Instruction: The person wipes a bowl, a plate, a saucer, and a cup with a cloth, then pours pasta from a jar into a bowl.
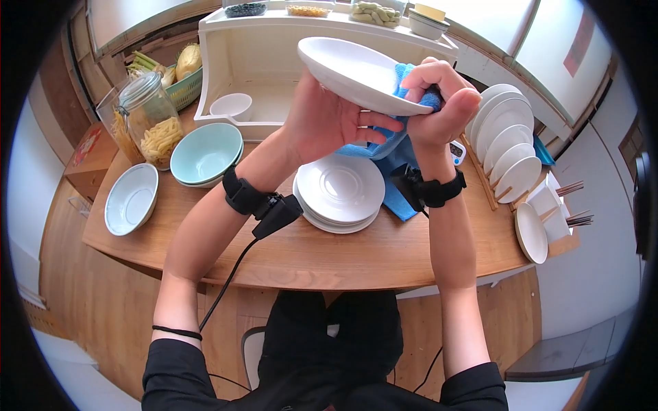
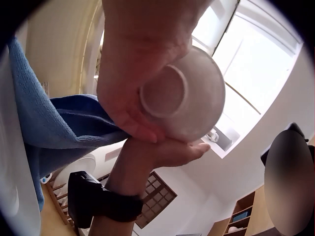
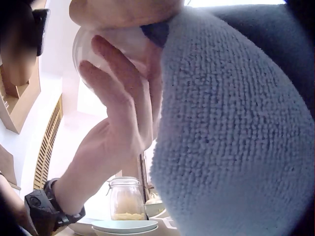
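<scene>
A white plate (image 1: pixel 356 74) is held up, tilted, above the table. The left hand (image 1: pixel 322 120) supports it from below, its fingers spread on the underside around the foot ring, as the left wrist view shows. At the plate's right edge the right hand (image 1: pixel 442 103) grips the rim through a blue cloth (image 1: pixel 404 81), thumb and fingers curled round it. The cloth hangs down behind the hands and fills much of the right wrist view. Below the hands, several white plates (image 1: pixel 341 188) lie stacked on the table.
Left on the table (image 1: pixel 274 257) stand light blue bowls (image 1: pixel 205 154), a white bowl (image 1: pixel 131 198) and a pasta jar (image 1: pixel 161 137). Upright plates (image 1: pixel 507 127) fill a rack at the right, beside a chopstick holder (image 1: pixel 548 198). Behind is a white shelf (image 1: pixel 267 65) with a small bowl (image 1: pixel 232 106).
</scene>
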`<act>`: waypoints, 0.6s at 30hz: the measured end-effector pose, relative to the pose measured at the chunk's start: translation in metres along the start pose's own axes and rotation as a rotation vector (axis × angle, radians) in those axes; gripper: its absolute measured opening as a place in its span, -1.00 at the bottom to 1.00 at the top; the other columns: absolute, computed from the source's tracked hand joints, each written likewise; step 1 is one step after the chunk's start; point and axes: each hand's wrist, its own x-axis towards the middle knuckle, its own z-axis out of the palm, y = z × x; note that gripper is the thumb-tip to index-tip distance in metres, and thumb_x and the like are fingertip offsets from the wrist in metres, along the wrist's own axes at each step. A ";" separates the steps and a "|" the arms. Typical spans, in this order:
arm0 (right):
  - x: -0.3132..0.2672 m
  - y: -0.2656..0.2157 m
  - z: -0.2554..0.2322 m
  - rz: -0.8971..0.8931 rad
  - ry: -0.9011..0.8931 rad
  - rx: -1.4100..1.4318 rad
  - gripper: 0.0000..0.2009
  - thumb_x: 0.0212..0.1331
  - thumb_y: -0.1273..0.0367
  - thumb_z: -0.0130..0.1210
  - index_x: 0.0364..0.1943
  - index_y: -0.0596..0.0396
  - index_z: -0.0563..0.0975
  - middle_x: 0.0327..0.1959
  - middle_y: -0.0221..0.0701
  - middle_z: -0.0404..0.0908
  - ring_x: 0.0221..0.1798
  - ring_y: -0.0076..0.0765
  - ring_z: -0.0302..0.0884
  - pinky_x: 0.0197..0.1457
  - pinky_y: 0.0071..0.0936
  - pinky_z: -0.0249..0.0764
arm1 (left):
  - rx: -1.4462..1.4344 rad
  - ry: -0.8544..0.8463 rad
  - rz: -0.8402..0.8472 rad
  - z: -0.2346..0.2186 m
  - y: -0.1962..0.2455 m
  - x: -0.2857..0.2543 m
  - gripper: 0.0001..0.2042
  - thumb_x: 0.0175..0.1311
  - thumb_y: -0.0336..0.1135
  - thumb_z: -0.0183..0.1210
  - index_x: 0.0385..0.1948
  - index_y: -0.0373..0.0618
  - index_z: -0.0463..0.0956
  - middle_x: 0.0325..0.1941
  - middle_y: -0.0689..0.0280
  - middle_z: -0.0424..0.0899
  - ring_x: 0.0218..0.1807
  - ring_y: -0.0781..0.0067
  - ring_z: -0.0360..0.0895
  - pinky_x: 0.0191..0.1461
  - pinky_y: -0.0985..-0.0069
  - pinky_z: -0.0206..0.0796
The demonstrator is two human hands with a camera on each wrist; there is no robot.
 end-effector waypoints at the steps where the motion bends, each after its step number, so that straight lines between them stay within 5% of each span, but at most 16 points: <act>1: 0.001 0.001 -0.002 -0.018 0.025 -0.055 -0.13 0.32 -0.28 -0.65 -0.67 0.16 0.47 -0.77 -0.50 0.35 -0.67 -0.60 0.26 -0.57 -0.63 0.07 | 0.139 0.137 0.007 0.001 0.000 0.001 -0.22 0.33 0.39 -0.42 0.24 -0.18 0.26 0.08 0.01 0.56 -0.03 0.04 0.63 -0.14 0.28 0.55; 5: 0.004 0.011 -0.009 -0.107 0.014 -0.133 -0.15 0.35 -0.25 -0.62 -0.71 0.15 0.45 -0.79 -0.51 0.29 -0.70 -0.60 0.23 -0.58 -0.61 0.02 | 0.318 0.392 0.073 0.012 0.001 0.003 -0.23 0.35 0.36 -0.45 0.23 -0.18 0.25 0.06 0.02 0.56 -0.03 0.10 0.63 -0.20 0.24 0.61; 11: 0.007 0.020 -0.012 -0.186 -0.041 -0.117 -0.21 0.35 -0.22 -0.52 -0.69 0.13 0.49 -0.79 -0.47 0.31 -0.72 -0.56 0.25 -0.61 -0.60 0.04 | 0.367 0.412 0.166 0.041 0.011 0.001 -0.23 0.32 0.35 -0.41 0.22 -0.23 0.23 0.13 0.01 0.48 0.13 0.12 0.52 -0.02 0.04 0.58; 18: 0.007 0.015 -0.004 -0.248 -0.138 -0.069 -0.27 0.36 -0.20 -0.40 -0.65 0.12 0.51 -0.76 -0.44 0.35 -0.70 -0.51 0.33 -0.63 -0.59 0.10 | 0.346 0.389 0.194 0.023 0.016 0.001 -0.31 0.37 0.20 -0.35 0.23 -0.29 0.20 0.16 -0.01 0.47 0.17 0.07 0.51 0.10 0.00 0.51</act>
